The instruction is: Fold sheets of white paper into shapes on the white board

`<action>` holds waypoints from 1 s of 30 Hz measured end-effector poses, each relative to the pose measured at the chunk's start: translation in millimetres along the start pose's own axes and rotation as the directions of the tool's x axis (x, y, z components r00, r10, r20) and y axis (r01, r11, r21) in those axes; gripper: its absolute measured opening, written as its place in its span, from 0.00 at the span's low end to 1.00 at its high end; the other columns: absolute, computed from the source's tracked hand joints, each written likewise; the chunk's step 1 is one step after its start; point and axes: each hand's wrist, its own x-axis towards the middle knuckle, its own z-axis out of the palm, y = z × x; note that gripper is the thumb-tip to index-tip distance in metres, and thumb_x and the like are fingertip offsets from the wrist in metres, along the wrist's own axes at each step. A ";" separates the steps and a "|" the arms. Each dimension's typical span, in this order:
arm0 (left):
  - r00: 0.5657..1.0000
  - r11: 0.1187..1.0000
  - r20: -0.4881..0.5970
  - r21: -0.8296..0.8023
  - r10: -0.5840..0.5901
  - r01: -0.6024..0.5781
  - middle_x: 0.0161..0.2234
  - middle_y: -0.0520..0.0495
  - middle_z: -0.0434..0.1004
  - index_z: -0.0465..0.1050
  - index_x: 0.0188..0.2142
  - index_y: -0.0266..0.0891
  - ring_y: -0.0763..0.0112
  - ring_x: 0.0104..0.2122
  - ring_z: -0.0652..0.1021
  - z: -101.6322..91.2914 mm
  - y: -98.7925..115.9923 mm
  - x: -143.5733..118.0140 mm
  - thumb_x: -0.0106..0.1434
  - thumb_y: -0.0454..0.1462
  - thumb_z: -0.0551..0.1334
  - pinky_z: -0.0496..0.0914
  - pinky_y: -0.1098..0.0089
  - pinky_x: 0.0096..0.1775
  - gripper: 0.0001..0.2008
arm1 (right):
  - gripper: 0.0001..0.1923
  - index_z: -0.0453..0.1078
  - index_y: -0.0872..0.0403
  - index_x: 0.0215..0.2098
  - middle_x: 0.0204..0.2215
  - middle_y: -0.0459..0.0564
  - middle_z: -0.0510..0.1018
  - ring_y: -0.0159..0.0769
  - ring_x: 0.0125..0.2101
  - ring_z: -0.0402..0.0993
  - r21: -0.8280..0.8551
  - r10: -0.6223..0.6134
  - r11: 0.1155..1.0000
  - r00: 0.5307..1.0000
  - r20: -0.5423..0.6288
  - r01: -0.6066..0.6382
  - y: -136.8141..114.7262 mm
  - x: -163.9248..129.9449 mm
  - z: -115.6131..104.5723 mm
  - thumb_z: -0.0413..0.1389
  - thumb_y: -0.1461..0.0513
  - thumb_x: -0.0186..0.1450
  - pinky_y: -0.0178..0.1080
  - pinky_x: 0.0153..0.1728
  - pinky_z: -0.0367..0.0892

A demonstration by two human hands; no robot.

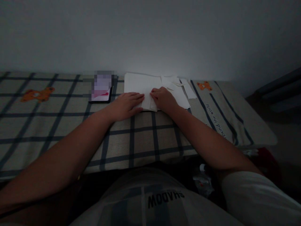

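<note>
The left hand (127, 105) lies flat and open on a folded paper (147, 102); the right hand (163, 99), fingers curled, presses its edge. Pressing firmly along the fold should help.

The cloth (141, 138) is beige, crossed by a dark blue check, with orange bears (37, 94) printed on it and dark lettering along one stripe. The paper (141, 84) is white, as are the strips (185, 88) beside it. The phone (101, 91) has a black rim and a pale lilac, pink and white screen.
</note>
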 end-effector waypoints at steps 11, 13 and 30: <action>0.998 0.997 -0.060 -0.073 -0.002 -0.002 0.70 0.32 0.63 0.62 0.69 0.32 0.51 0.69 0.65 -4.4 1.0 2.9 0.71 0.53 0.55 0.57 0.54 0.68 0.36 | 0.19 0.79 0.58 0.44 0.45 0.56 0.82 0.43 0.40 0.70 0.015 0.003 1.000 1.000 -0.027 -0.003 -1.1 -1.2 -0.4 0.45 0.64 0.77 0.45 0.47 0.64; 0.998 0.998 -0.062 -0.065 0.019 -0.023 0.69 0.34 0.65 0.65 0.68 0.33 0.51 0.68 0.66 -7.0 4.9 2.5 0.71 0.52 0.55 0.57 0.53 0.68 0.34 | 0.19 0.79 0.57 0.43 0.45 0.55 0.82 0.43 0.41 0.70 0.018 0.004 1.000 0.999 -0.036 -0.004 -2.5 -1.4 -0.5 0.45 0.64 0.76 0.45 0.47 0.64; 0.972 0.997 -0.225 -0.008 -0.071 0.071 0.53 0.38 0.82 0.81 0.51 0.35 0.49 0.52 0.79 -1.0 28.6 2.5 0.69 0.42 0.58 0.75 0.52 0.53 0.19 | 0.19 0.79 0.59 0.45 0.46 0.60 0.81 0.49 0.44 0.71 0.015 0.073 0.997 0.997 -0.022 -0.073 -13.5 -2.4 -2.9 0.45 0.66 0.75 0.47 0.45 0.66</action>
